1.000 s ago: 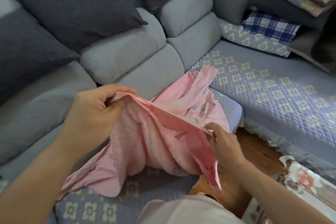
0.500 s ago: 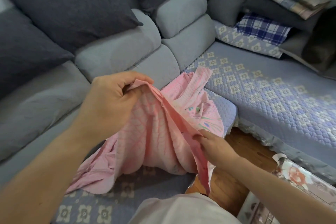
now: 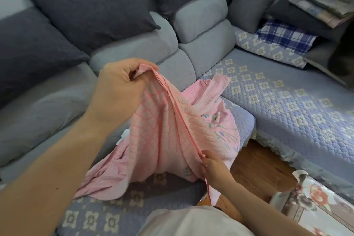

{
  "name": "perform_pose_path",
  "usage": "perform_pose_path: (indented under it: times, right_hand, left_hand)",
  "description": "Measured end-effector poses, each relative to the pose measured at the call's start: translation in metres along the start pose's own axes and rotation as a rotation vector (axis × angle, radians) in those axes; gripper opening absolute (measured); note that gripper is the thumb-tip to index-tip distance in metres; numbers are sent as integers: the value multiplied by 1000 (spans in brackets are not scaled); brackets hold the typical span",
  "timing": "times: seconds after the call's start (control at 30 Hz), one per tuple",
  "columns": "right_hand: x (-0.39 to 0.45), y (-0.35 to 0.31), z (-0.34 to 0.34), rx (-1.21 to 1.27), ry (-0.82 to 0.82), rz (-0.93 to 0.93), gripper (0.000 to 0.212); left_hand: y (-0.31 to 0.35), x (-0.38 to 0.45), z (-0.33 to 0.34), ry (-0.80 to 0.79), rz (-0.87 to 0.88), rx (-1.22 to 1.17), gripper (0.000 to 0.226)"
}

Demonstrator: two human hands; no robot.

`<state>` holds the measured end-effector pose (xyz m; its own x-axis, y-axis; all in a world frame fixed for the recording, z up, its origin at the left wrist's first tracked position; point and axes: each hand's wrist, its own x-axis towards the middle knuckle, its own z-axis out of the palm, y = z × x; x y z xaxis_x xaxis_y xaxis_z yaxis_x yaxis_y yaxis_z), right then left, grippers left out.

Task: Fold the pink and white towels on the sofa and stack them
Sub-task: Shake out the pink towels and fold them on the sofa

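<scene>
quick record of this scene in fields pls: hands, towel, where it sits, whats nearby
left hand: left hand raised, fist closed on the upper end of the towel's edge
right hand: right hand lower, pinching the same edge near its other end
towel: pink towel unfolded, edge held taut between the hands, the rest draped down
resting on: quilted sofa cover, where the towel's lower part lies bunched
white towel: only a small white bit shows behind the pink one
nearby: dark grey cushion, blue plaid cloth
fold state: not yet folded
</scene>
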<state>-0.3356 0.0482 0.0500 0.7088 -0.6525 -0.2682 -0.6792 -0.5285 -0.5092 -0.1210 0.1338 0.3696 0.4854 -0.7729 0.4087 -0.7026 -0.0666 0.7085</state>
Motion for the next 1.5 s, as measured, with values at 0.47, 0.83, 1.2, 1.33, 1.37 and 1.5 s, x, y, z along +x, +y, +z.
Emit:
perform_pose_path:
  times: [0.47, 0.83, 1.2, 1.33, 1.37, 1.5]
  right_hand:
    - [-6, 52, -34, 321, 584, 501, 29]
    - [15, 58, -133, 333, 816, 524, 26]
    - [39, -18, -172, 430, 781, 64, 29]
    - [46, -9, -140, 274, 567, 68, 21]
    - [47, -9, -136, 237, 503, 57, 20]
    - [46, -20, -134, 370, 209, 90, 24]
  left_hand:
    - [-13, 2, -9, 233, 21, -52, 24]
    - [-90, -12, -57, 333, -31, 22, 25]
    - [-274, -165, -67, -309, -462, 362, 64]
    - [-306, -210, -61, -268, -563, 388, 30]
    - [-308, -215, -60, -246, -562, 400, 24]
    - [-317, -219, -67, -166, -592, 512, 22]
